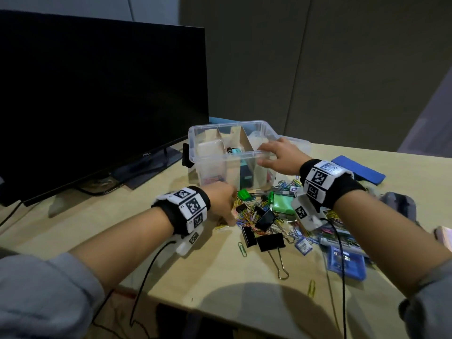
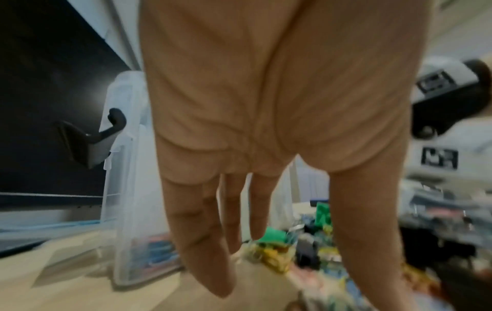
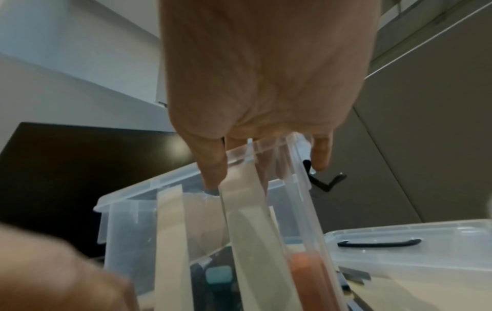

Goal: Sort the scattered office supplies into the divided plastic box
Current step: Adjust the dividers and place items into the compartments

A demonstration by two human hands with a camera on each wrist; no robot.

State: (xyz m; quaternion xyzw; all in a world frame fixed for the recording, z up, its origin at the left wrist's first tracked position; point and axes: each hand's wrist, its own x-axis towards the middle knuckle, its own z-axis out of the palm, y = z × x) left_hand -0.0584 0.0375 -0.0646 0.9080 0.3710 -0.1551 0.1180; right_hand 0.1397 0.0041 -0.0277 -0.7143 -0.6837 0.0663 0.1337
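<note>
gripping the near rim of the upright box (image 1: 210,156), right hand (image 1: 281,157) fingers curled, left hand (image 2: 266,126) fingers straight

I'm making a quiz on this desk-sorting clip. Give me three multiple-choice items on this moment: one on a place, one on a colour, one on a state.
1. Where does the right hand rest?
A. on the clear plastic box's near rim
B. on the monitor
C. flat on the desk

2. What colour are the big binder clips in the pile?
A. red
B. black
C. white

3. How is the box?
A. lidded
B. upside down
C. open, dividers standing inside

Answers: 1 A, the head view shows its fingers over the rim, thumb on the front wall; 2 B, the clips are black with wire handles; 3 C, the top is uncovered and the dividers show.
</note>
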